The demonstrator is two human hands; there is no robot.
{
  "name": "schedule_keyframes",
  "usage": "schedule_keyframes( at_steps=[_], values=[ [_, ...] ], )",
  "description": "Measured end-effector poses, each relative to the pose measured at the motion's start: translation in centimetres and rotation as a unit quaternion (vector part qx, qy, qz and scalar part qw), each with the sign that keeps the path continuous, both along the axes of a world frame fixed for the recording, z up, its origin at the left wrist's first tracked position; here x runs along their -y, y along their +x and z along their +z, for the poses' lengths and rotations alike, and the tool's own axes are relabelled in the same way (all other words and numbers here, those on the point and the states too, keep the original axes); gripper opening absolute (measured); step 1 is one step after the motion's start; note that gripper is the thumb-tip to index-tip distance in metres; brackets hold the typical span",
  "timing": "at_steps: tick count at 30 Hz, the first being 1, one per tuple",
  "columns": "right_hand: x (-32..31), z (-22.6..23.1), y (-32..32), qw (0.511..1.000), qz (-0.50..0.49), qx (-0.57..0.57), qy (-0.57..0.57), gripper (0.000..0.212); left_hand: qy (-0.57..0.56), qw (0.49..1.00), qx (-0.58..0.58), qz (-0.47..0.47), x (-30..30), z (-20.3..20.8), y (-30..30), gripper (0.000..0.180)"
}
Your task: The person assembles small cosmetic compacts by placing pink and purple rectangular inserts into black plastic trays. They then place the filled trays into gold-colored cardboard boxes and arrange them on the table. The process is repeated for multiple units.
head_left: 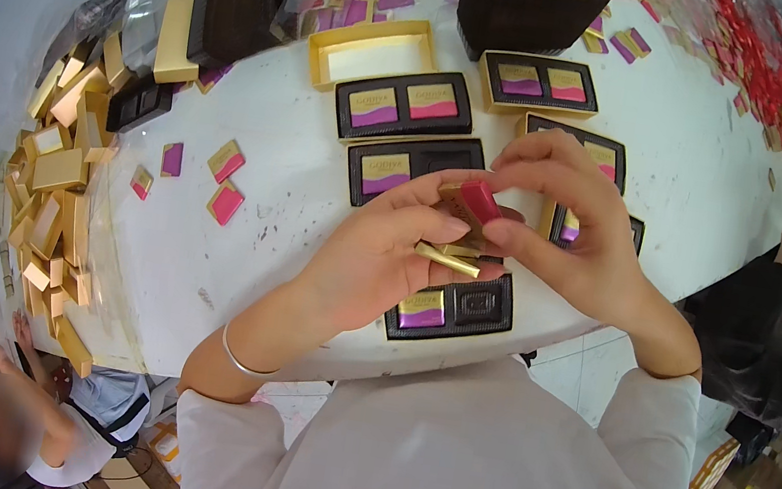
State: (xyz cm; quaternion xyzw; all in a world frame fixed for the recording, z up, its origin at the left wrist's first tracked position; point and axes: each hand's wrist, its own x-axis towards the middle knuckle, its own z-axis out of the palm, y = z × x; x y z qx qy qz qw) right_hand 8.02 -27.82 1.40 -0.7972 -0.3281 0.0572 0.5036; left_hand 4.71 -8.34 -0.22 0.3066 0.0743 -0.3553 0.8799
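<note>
My left hand (376, 242) is closed around a few small wrapped chocolates over the near edge of the table. Uppermost is a gold-and-pink chocolate (473, 201); a gold one (449, 259) shows edge-on below it. The thumb and bent fingers of my right hand (572, 216) pinch the pink chocolate's right side. Under my hands lies a black two-place tray (483, 304) with a gold-and-purple chocolate (422, 308) at left and its right place bare. Beyond it, another black tray (435, 150) holds one purple chocolate, and a farther tray (404, 105) holds a purple and a pink one.
More filled trays (539, 83) sit to the right, partly behind my right hand. Stacked black trays (528, 7) and an open gold box (371, 51) stand beyond. Loose chocolates (225, 203) and a heap of gold boxes (62, 180) lie left. Other people work at both sides.
</note>
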Motion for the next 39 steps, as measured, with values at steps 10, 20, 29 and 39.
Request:
schedule_keyframes(
  at_steps=[10, 20, 29, 39],
  values=[
    [0.1, -1.5, -4.4, 0.966, 0.039, 0.256, 0.008, 0.028, 0.07, 0.989, 0.121, -0.049, -2.5, -0.7, -3.6, 0.033],
    [-0.5, -3.8, -5.9, 0.904, 0.052, 0.425, -0.013, 0.017, 0.236, 0.937, 0.167, -0.195, -3.2, -0.6, -2.7, 0.021],
    [-2.2, -6.1, 2.3, 0.983, 0.055, 0.159, -0.077, 0.018, 0.297, 0.922, 0.22, 0.113, -6.6, -0.2, 0.0, 0.031],
    [-3.5, -6.2, 3.3, 0.98, 0.016, 0.144, -0.136, 0.007, 0.139, 0.983, 0.056, 0.105, -4.5, -1.0, 0.0, 0.041]
  ],
)
